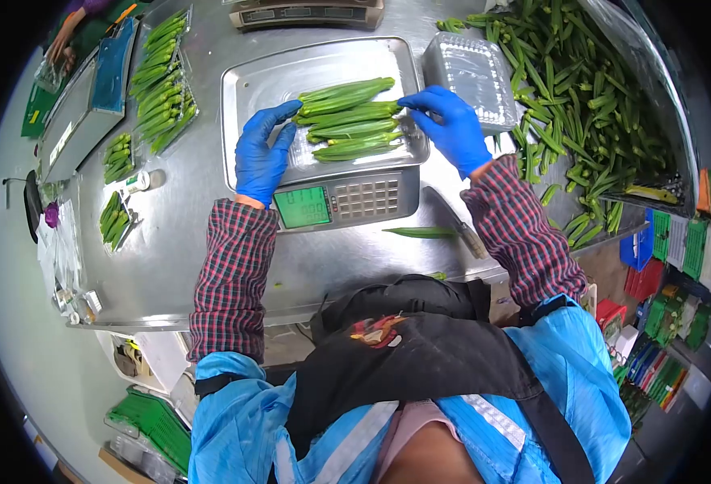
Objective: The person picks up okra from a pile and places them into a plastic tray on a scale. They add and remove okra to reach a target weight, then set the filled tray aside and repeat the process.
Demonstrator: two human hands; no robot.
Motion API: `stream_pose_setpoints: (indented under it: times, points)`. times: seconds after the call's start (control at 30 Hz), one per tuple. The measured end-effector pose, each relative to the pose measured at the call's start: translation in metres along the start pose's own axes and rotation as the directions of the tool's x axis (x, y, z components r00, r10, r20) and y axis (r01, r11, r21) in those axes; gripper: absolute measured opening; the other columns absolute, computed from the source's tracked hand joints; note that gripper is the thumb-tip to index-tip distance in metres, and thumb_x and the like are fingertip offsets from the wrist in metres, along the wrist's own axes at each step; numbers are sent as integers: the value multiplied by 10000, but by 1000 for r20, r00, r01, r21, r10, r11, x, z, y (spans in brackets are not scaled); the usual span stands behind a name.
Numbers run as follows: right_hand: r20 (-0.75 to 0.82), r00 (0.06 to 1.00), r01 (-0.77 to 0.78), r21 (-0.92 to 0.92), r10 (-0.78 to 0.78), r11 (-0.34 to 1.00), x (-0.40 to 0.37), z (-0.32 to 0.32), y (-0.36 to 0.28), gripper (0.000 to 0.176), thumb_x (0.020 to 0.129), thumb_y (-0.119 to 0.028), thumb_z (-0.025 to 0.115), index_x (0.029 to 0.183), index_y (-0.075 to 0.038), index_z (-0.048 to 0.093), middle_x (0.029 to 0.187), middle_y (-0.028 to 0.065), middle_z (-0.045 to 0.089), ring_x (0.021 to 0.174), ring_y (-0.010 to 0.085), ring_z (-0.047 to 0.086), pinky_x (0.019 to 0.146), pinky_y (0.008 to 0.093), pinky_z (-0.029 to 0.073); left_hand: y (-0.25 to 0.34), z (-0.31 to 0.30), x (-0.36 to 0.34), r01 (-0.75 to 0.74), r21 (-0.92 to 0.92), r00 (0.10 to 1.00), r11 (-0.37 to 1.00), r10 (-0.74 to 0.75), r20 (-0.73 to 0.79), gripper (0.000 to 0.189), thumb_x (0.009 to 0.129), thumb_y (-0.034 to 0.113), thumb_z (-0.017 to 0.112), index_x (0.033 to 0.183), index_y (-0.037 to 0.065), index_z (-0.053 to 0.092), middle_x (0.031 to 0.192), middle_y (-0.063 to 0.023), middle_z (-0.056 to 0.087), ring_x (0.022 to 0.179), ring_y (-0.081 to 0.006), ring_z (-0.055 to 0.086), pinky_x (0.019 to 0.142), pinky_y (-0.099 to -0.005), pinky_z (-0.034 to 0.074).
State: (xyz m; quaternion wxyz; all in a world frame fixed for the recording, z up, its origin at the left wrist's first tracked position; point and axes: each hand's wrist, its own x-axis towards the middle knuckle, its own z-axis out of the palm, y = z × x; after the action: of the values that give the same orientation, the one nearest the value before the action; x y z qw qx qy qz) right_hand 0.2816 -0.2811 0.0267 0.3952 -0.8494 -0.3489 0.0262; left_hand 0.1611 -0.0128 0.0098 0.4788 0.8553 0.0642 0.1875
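Note:
Several green okra pods [351, 121] lie side by side in a clear tray on the metal pan [238, 165] of a weighing scale. My left hand [263, 152], in a blue glove, is at their left ends, with fingertips touching the upper pods and thumb apart. At the right ends is my right hand [450, 127], also blue-gloved, its fingertips against a pod and its thumb spread below. The scale's green display [303, 206] is lit, but its digits are too blurred to read.
Stacked clear plastic trays [472, 81] stand right of the scale, beside a large heap of loose okra [589, 97]. A knife [458, 224] and a single okra pod [421, 232] lie in front. Packed okra trays [162, 89] are at left. Another person's hand [61, 47] shows top left.

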Motion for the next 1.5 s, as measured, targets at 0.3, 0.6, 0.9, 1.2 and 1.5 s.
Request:
stream_pose_setpoints:
  times: [0.3,0.6,0.9,1.2,1.5]
  points:
    - [-10,965,256,-174,-262,951,25,38,24,179,745,-137,661,922,-133,688,802,83,640,792,291,618,725,396,500,-8,-2,-6,13,-17,1000,1000,-13,4,285,816,-23,595,1085,49,657,1015,-102,650,977,-217,612,889,-308,457]
    - [41,987,162,-255,-157,953,18,30,8,184,724,-197,688,893,-128,663,881,61,596,875,271,579,772,401,460,1,7,-3,71,-15,997,997,-70,43,291,875,-9,553,1160,16,609,1137,-93,629,1070,-190,583,966,-314,426]
    - [-320,866,-267,353,384,897,-110,-84,101,219,809,-127,623,1011,-46,640,890,93,591,888,218,573,801,320,454,39,30,-5,113,-109,990,988,-121,-68,338,901,-21,521,1235,16,553,1241,-103,580,1097,-174,569,977,-308,426]
    - [-265,803,-579,-135,534,804,-176,-150,223,200,776,-161,641,961,-86,650,878,103,596,838,266,608,777,352,491,91,100,-8,48,-74,997,996,-44,62,348,900,-41,507,1242,16,535,1242,-106,569,1095,-191,572,982,-312,423]
    - [-414,856,-502,-514,311,696,-5,-150,291,254,779,-115,593,1030,-105,631,993,119,607,970,291,590,796,429,485,123,140,4,51,-97,984,994,-34,173,310,831,-115,546,1105,10,619,1073,-105,629,951,-183,619,876,-289,485]
